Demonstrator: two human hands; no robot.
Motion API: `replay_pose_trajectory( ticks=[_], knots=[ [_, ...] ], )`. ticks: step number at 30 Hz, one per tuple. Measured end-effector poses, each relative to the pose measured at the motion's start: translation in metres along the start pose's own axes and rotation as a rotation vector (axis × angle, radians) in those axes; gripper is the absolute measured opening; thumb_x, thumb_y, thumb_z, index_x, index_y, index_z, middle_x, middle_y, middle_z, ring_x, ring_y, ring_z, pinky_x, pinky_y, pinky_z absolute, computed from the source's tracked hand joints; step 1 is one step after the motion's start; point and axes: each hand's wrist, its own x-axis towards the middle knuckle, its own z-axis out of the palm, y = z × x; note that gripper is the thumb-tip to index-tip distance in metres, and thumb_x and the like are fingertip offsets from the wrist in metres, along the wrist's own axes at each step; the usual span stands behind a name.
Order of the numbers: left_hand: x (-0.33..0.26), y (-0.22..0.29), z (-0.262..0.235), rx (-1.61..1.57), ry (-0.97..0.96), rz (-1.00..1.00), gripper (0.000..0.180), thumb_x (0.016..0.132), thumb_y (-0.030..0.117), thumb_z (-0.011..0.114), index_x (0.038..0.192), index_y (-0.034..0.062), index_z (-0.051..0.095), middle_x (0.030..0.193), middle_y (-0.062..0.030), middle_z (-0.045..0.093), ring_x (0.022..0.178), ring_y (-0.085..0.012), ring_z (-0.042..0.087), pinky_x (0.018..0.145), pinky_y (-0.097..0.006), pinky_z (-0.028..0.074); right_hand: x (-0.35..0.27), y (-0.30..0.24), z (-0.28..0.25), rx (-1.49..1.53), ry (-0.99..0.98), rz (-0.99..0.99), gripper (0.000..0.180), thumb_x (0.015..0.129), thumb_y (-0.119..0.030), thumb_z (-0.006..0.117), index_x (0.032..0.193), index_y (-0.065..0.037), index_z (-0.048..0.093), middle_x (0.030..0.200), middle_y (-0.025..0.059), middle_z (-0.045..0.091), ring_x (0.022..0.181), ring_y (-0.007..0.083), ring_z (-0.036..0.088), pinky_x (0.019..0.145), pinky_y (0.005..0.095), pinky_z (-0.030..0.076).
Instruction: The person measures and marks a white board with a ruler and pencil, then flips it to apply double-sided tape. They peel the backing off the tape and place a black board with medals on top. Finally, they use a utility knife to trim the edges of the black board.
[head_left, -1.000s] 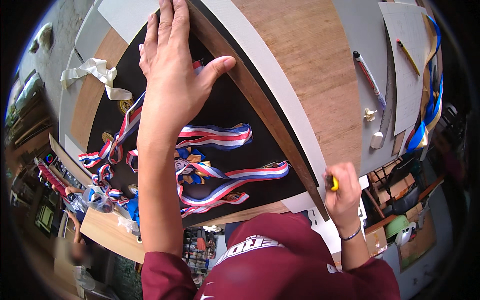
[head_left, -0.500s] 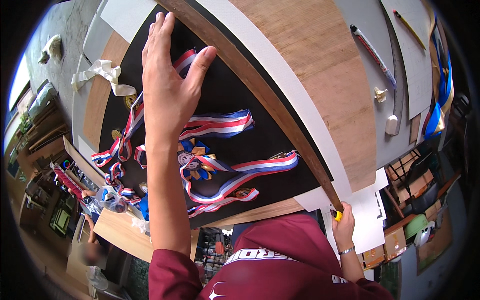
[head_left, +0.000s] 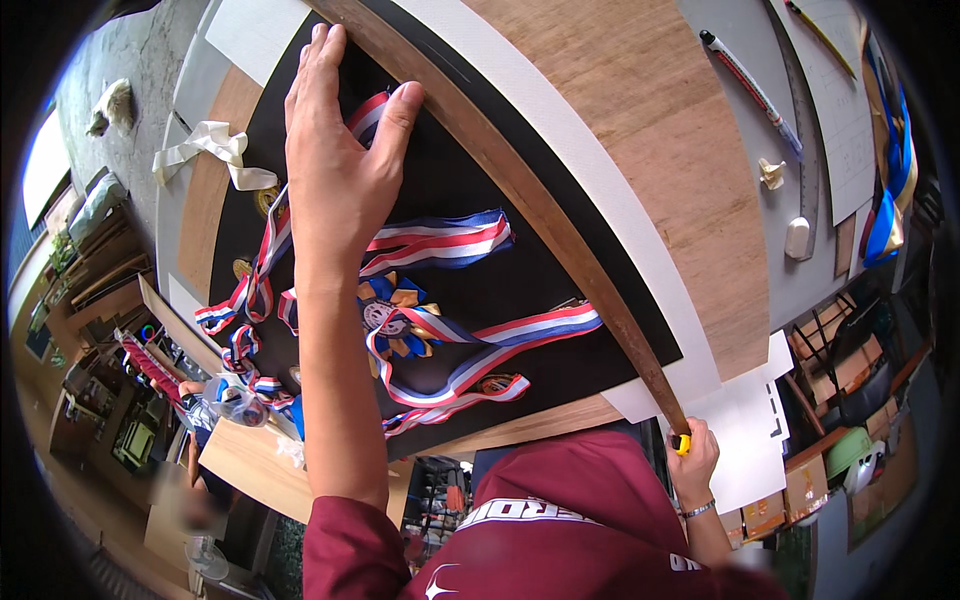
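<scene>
My left hand (head_left: 345,165) is stretched flat over the black board (head_left: 470,160), fingers extended and thumb spread toward a long brown wooden strip (head_left: 520,205). Whether it presses on the strip I cannot tell. My right hand (head_left: 697,465) is closed at the strip's near end, around a small yellow tool (head_left: 681,443) whose kind is mostly hidden. On the board lie several red, white and blue ribbons (head_left: 440,240) with medals, and a blue-and-gold rosette (head_left: 385,315) in the middle. The strip runs slantwise close to the board's right edge.
White card (head_left: 640,230) and a plywood sheet (head_left: 640,120) border the board. Farther right lie a marker (head_left: 750,90), a ruler (head_left: 803,120), an eraser (head_left: 797,238) and a pencil (head_left: 820,38). A cream ribbon (head_left: 215,150) is at left. Another person (head_left: 195,500) is at lower left.
The wooden strip has shifted left on the black board, so a wider black band shows beside it. More of the yellow tool shows in my right hand. The view has shifted slightly.
</scene>
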Motion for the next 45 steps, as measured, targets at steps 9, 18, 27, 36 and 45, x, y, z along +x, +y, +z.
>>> replay_pose_trajectory(
  ticks=[9, 18, 27, 36, 45],
  knots=[
    [-0.003, 0.001, -0.004, -0.072, 0.037, -0.006, 0.061, 0.092, 0.031, 0.078, 0.141, 0.0003, 0.057, 0.149, -0.0241, 0.054, 0.144, -0.039, 0.046, 0.118, -0.046, 0.037, 0.004, 0.006, -0.007, 0.038, 0.064, 0.018, 0.029, 0.082, 0.001, 0.072, 0.107, -0.001, 0.058, 0.089, 0.0185, 0.063, 0.079, 0.0395, 0.063, 0.071, 0.0468, 0.05],
    [-0.025, 0.011, -0.009, 0.011, 0.169, 0.099, 0.028, 0.091, 0.021, 0.077, 0.115, 0.0065, 0.073, 0.131, -0.0142, 0.068, 0.126, -0.034, 0.062, 0.11, -0.045, 0.043, 0.04, 0.058, -0.098, -0.126, 0.155, -0.159, 0.036, 0.082, 0.001, 0.067, 0.117, 0.003, 0.061, 0.098, 0.0198, 0.064, 0.087, 0.0382, 0.065, 0.077, 0.0425, 0.052],
    [-0.04, 0.02, -0.012, -0.091, 0.095, 0.039, 0.064, 0.087, 0.031, 0.083, 0.14, 0.0047, 0.057, 0.148, -0.021, 0.052, 0.138, -0.0378, 0.049, 0.113, -0.046, 0.041, 0.011, 0.031, -0.055, -0.063, 0.137, -0.078, 0.033, 0.086, -0.009, 0.074, 0.114, 0.003, 0.063, 0.099, 0.02, 0.066, 0.088, 0.0388, 0.067, 0.079, 0.0441, 0.054],
    [-0.031, 0.019, 0.006, 0.131, -0.065, 0.143, 0.098, 0.081, 0.056, 0.083, 0.154, 0.0043, 0.043, 0.16, -0.0247, 0.038, 0.149, -0.0418, 0.035, 0.121, -0.05, 0.03, 0.011, 0.011, 0.015, 0.158, 0.157, 0.036, 0.026, 0.086, -0.005, 0.072, 0.109, 0.001, 0.063, 0.092, 0.0184, 0.066, 0.083, 0.0389, 0.066, 0.075, 0.0441, 0.053],
    [-0.027, 0.021, 0.012, 0.183, -0.064, 0.149, 0.104, 0.078, 0.056, 0.085, 0.159, 0.0094, 0.038, 0.164, -0.0215, 0.034, 0.152, -0.0375, 0.031, 0.122, -0.048, 0.03, 0.021, 0.01, 0.004, 0.073, 0.133, -0.039, 0.036, 0.084, -0.001, 0.075, 0.118, 0.002, 0.061, 0.096, 0.02, 0.064, 0.084, 0.0404, 0.066, 0.075, 0.0457, 0.052]
  ],
)
